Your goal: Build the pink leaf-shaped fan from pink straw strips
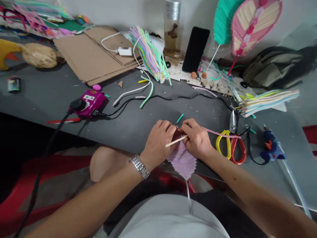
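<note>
Dark grey worktable (128, 114) w/ scraps & black cable (170, 97), white wall (111, 13) behind, stacked cardboard (99, 54) at back, red plastic chair (32, 211) low on L. L hand (158, 142) & R hand (195, 138) close together just above table edge, palms down, fingers curled & pinching top of lilac strip panel (182, 162), exact grip partly hidden by fingers. Wood stick (175, 141) poking out btwn hands toward L, pink strip (220, 133) running from R hand across yellow-red scissors (231, 145). Silver watch (140, 166) on L wrist. Blue glue gun (271, 147) right of scissors. At back, glass flask (172, 29) w/ metal cap, amber liquid & brown lump inside; black phone (195, 49) beside it; bundles of colored strips (148, 54) on table.
</note>
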`<move>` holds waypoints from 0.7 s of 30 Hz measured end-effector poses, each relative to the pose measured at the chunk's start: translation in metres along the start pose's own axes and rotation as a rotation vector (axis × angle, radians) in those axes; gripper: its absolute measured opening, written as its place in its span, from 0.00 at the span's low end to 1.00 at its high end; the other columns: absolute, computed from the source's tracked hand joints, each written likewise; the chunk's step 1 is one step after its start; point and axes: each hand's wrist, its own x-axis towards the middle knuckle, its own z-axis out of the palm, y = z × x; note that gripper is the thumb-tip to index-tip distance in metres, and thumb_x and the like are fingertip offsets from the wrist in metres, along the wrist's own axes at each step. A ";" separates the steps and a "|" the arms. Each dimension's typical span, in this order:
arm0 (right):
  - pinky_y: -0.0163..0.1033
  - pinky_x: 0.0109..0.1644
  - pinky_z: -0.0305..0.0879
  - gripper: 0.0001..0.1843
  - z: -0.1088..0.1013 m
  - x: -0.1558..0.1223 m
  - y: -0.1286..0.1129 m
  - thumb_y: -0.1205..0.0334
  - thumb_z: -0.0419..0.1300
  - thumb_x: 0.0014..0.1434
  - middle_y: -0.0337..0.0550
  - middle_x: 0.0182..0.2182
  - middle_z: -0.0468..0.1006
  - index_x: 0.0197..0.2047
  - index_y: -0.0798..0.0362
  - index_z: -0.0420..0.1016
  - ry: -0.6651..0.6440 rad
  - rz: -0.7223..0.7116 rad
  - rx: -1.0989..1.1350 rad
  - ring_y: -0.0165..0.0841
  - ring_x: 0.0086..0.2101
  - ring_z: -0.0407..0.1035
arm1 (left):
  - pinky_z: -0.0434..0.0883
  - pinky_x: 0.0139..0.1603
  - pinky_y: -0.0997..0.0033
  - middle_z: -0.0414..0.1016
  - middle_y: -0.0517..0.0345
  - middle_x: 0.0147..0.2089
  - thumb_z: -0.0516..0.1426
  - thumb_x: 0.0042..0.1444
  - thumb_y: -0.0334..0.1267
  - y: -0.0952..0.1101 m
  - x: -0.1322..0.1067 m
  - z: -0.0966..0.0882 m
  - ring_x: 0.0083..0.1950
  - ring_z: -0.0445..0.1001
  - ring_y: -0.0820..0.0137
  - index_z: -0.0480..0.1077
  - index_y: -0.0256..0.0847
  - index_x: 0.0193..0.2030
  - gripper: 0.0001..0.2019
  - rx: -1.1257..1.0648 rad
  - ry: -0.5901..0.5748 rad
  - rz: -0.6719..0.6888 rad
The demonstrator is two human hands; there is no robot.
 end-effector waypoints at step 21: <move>0.37 0.36 0.61 0.12 0.004 0.003 0.000 0.76 0.53 0.56 0.46 0.43 0.75 0.36 0.51 0.74 -0.056 -0.023 -0.046 0.33 0.35 0.67 | 0.69 0.48 0.56 0.72 0.48 0.44 0.51 0.72 0.40 -0.001 0.001 0.002 0.45 0.67 0.58 0.70 0.39 0.40 0.12 -0.071 -0.005 -0.021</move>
